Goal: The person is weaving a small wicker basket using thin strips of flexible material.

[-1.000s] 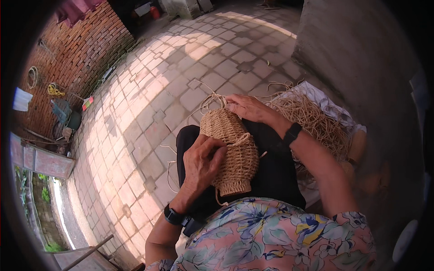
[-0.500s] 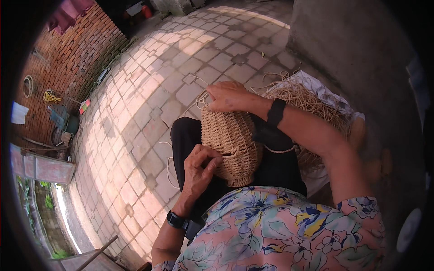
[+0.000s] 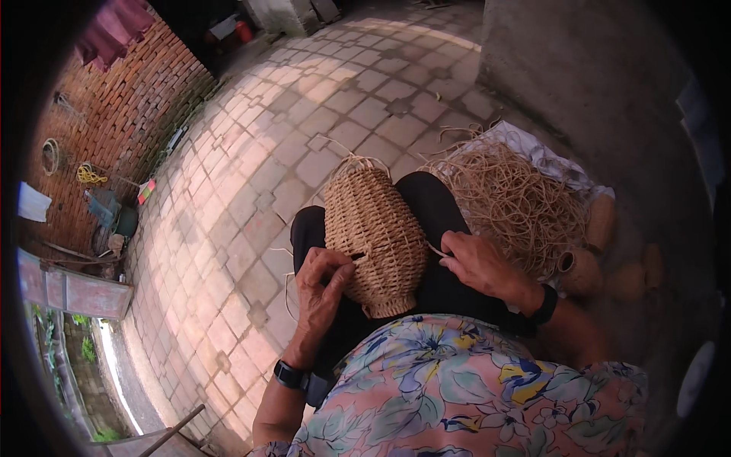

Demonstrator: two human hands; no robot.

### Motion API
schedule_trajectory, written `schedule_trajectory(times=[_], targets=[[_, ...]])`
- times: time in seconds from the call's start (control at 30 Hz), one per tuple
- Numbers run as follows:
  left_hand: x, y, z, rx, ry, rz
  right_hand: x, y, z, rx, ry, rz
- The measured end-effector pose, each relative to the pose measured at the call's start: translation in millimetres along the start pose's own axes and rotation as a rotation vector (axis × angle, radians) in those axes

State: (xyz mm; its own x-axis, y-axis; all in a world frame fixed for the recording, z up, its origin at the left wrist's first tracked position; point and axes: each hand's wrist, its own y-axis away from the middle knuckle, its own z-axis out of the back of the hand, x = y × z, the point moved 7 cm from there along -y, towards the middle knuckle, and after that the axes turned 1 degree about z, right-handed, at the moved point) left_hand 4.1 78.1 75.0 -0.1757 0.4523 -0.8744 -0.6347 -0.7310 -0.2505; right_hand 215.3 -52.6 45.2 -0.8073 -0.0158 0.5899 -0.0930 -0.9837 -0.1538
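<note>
- Tan woven wicker basket [image 3: 373, 240] lies lengthwise on the lap, long axis pointing away.
- Left hand [image 3: 324, 286] fingers pinch a dark tool at its left side.
- Right hand [image 3: 480, 266] fingers pinch a thin strand [image 3: 435, 249], just right.

The person wears a short-sleeved floral top [image 3: 457, 388] printed with large blue, yellow, pink and grey-green blossoms and leaves on a pale pink ground. Black trousers [image 3: 442, 228] cover both legs down to the knees, which is as far as they show. A black watch with a dark strap [image 3: 292, 375] sits on the left wrist, and a plain black band [image 3: 545, 305] circles the right wrist; both forearms are bare.
</note>
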Motion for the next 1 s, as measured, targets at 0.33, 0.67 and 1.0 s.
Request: schedule_trajectory(times=[0.33, 0.67, 1.0], targets=[[26, 0, 1, 0.010, 0.212, 0.110, 0, -21, -25, 0.164, -0.984, -0.450], [62, 7, 12, -0.022, 0.457, 0.262, -22, -42, 18, 0.058, -0.717, -0.156], [58, 9, 10, 0.014, 0.415, 0.286, -44, -34, -7, 0.095, -0.911, -0.307]])
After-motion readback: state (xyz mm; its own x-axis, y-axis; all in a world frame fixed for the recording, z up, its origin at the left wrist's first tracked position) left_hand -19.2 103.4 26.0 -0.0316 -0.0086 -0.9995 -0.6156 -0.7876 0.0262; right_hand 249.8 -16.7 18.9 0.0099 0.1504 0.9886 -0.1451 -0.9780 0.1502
